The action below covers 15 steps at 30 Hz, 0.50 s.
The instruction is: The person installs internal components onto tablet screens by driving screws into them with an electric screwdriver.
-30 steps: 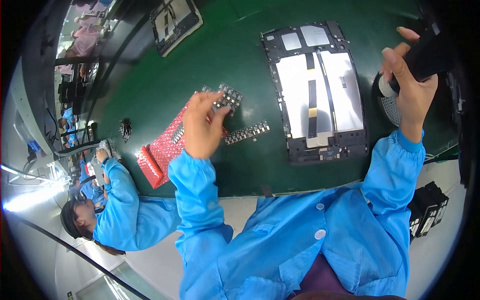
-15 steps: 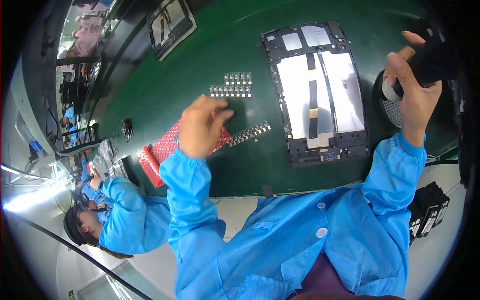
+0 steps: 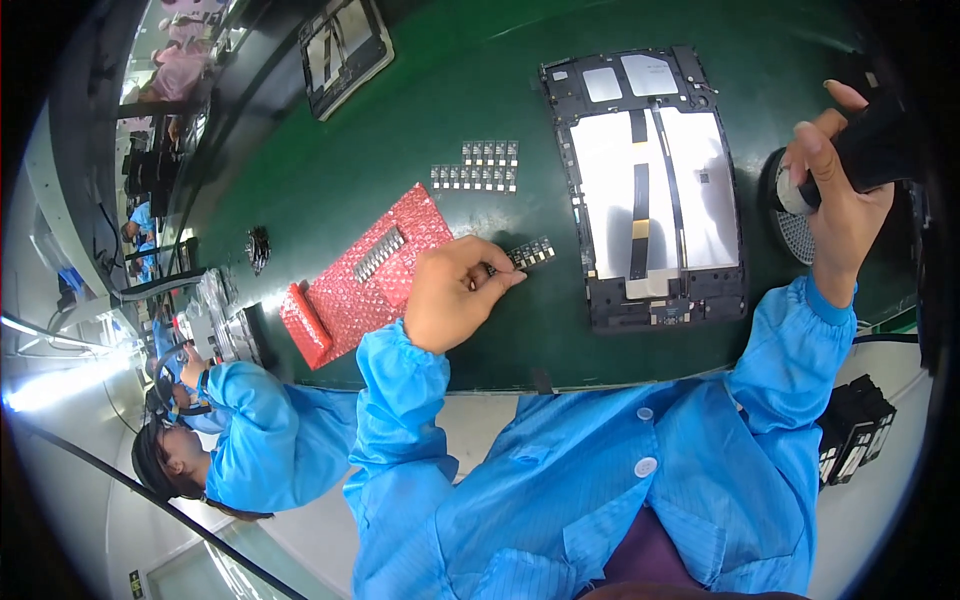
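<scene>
My left hand (image 3: pixel 455 293) is closed in a pinch at the lower edge of a dark strip of small circuit boards (image 3: pixel 532 253), hiding the strip's left end. Two short rows of similar small boards (image 3: pixel 476 178) lie beyond it. A red bubble-wrap sheet (image 3: pixel 345 300) is left of the hand, with a row of small silvery parts (image 3: pixel 379 254) on it. To the right lies a large black device frame (image 3: pixel 612 312) with silver panels and dark ribbon cables. My right hand (image 3: pixel 838 215) is wrapped round a dark object (image 3: pixel 875 140) whose kind I cannot make out.
The bench has a green mat (image 3: pixel 450 90). Another device frame (image 3: pixel 345 55) lies far left, and a small dark bundle (image 3: pixel 257 250) sits near the left side. A co-worker in a blue sleeve (image 3: pixel 265 420) sits at left. Black stacked items (image 3: pixel 856 430) stand low at right.
My left hand has moved right and down from above the bubble wrap to the strip and closed in a pinch, uncovering the silvery row. My right hand stays round the dark object.
</scene>
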Tool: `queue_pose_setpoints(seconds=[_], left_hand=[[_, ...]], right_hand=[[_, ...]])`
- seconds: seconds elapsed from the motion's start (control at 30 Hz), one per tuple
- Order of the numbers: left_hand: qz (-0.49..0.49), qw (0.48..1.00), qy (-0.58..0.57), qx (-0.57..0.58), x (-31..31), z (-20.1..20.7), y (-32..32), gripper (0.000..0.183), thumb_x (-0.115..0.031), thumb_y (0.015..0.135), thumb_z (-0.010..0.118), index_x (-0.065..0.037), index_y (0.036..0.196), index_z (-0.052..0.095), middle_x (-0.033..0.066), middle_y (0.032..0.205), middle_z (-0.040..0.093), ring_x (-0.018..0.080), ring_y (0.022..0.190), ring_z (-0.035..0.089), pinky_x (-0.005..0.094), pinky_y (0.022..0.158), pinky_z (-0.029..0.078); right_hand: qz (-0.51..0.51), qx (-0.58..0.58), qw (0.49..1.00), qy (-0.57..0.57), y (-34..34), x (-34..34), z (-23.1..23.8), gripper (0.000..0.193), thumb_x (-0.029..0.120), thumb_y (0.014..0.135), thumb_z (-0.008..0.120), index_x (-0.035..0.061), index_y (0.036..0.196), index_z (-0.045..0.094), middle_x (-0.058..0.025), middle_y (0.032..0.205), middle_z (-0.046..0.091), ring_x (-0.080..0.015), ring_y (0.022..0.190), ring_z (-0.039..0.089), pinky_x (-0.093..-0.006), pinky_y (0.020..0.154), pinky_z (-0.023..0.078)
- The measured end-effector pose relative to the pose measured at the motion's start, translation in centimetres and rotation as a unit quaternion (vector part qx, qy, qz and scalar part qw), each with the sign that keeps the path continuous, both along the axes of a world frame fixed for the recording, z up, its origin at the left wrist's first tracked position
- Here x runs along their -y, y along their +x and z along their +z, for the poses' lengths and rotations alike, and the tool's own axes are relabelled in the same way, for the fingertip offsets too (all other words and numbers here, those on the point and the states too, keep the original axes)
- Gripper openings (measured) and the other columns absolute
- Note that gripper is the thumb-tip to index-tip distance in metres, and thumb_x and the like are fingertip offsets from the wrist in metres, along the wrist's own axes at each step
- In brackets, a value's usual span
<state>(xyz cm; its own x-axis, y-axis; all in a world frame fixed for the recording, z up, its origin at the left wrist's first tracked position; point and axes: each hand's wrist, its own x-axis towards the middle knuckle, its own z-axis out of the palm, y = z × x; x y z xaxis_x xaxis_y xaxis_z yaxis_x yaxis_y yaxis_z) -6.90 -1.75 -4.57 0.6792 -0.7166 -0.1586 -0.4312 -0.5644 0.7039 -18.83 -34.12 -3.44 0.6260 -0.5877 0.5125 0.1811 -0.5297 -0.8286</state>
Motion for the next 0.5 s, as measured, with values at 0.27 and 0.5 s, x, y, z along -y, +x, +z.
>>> queue_pose_setpoints(seconds=[0.27,0.5], left_hand=[[0.175,0.981,-0.032,0.08,-0.7,0.7,2.5,0.023,-0.008,0.07,0.075,0.002,0.089,0.067,0.0086,0.067,0.062,0.0115,0.052,0.054,0.0261,0.049,0.042],[0.038,0.992,0.109,0.058,-2.2,1.1,-1.4,0.026,-0.006,0.066,0.076,0.001,0.089,0.066,0.0095,0.077,0.056,0.0167,0.053,0.049,0.0286,0.052,0.042]], right_hand=[[-0.004,-0.002,1.0,0.004,-1.5,0.5,0.2,0.042,0.025,0.076,0.075,0.0051,0.11,0.06,-0.0035,0.064,0.058,-0.0126,0.055,0.057,-0.0217,0.055,0.046],[-0.006,-0.007,1.0,-0.004,-1.8,0.7,-0.2,0.041,0.021,0.082,0.069,0.0016,0.115,0.055,-0.002,0.064,0.053,-0.0116,0.056,0.053,-0.0267,0.059,0.045]])
